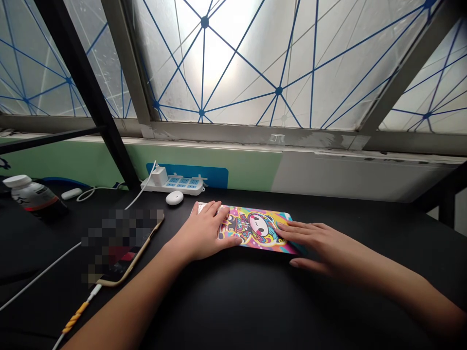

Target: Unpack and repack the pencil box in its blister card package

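A flat, rectangular, brightly coloured thing [260, 227] printed with a cartoon character lies on the black table; I cannot tell its exact kind. Over its left end rests my left hand [206, 231], palm down, with the fingers spread and the thumb along the near edge. My right hand [315, 243] is at the other end, fingers stretched out over the printed surface. Its thumb sits apart, just off the near right corner. Both hands look open, and neither is wrapped round the thing. The left hand hides the thing's left part.
A phone [146, 248], partly blurred out, lies left on the black table [233, 301], with a charging cable [75, 316] plugged in. Behind are a white power strip [184, 184] and a round white case [174, 198]. A bottle [32, 197] stands far left. A window backs the table.
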### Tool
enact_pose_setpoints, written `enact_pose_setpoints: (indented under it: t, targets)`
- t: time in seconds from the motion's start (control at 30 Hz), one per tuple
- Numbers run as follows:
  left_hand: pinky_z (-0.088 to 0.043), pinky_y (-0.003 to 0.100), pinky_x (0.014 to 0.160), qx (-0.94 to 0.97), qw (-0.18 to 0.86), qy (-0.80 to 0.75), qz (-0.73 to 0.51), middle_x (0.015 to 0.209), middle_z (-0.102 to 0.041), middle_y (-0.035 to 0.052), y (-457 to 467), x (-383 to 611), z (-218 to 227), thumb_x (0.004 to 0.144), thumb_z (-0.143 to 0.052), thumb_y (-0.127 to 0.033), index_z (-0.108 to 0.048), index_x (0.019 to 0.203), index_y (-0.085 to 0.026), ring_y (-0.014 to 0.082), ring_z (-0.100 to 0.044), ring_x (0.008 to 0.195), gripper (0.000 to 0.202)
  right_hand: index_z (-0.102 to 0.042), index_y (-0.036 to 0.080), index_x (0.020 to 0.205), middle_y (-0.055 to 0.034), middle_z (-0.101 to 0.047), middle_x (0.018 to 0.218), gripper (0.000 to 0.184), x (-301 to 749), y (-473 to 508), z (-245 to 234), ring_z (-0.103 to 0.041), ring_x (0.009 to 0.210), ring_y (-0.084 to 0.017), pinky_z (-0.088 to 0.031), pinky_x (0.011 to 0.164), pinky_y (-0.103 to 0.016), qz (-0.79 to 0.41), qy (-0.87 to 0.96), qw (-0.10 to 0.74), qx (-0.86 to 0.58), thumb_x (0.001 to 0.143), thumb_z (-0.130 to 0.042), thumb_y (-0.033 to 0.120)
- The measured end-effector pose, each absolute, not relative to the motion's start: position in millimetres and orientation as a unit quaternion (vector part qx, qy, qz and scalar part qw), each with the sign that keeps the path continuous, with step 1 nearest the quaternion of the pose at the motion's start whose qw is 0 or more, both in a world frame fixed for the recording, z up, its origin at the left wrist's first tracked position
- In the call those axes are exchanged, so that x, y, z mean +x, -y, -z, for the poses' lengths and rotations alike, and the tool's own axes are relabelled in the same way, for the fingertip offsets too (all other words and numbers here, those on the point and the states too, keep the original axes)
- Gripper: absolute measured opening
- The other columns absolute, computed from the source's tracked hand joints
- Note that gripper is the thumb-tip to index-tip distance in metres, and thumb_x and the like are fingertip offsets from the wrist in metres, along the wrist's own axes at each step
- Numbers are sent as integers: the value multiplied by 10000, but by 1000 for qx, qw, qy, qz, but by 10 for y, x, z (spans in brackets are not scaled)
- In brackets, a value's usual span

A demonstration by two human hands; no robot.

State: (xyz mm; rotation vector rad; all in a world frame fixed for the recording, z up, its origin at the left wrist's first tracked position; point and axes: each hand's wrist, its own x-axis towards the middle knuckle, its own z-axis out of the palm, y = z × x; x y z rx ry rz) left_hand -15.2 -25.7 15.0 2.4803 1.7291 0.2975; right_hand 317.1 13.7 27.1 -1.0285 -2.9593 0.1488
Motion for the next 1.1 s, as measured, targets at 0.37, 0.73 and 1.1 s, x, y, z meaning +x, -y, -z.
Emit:
enact_pose_setpoints:
  t: [0.37, 0.73, 1.1]
  targets:
    - [-278, 598, 1127, 840, 41, -525, -129, 1443, -506, 154, 292, -160, -199, 703, -582, -851, -400, 1494, -255, 366, -433, 1336, 1007, -496, 109, 1430, -197, -516, 1474, 758, 2579, -40, -105, -475, 1354, -378, -424, 1083, -556, 51, 953, 76, -289, 871, -623, 604]
    - [-165, 665, 1159, 839, 65, -525, -128, 1521, -439, 166, 285, -194, -164, 757, -631, -706, -330, 1528, -263, 357, -352, 1420, 939, -391, 177, 1497, -186, -468, 1509, 744, 1743, 0, -118, -356, 1427, -392, -356, 1131, -585, 11, 975, 98, -197, 886, -642, 520]
    - [-82, 712, 1154, 838, 81, -523, -134, 1532, -426, 147, 251, -241, -127, 731, -544, -841, -287, 1546, -244, 381, -335, 1425, 1043, -286, 263, 1569, -103, -267, 1629, 788, 1972, -124, -100, -260, 1488, -334, -293, 1169, -558, -29, 970, 55, -234, 914, -556, 608]
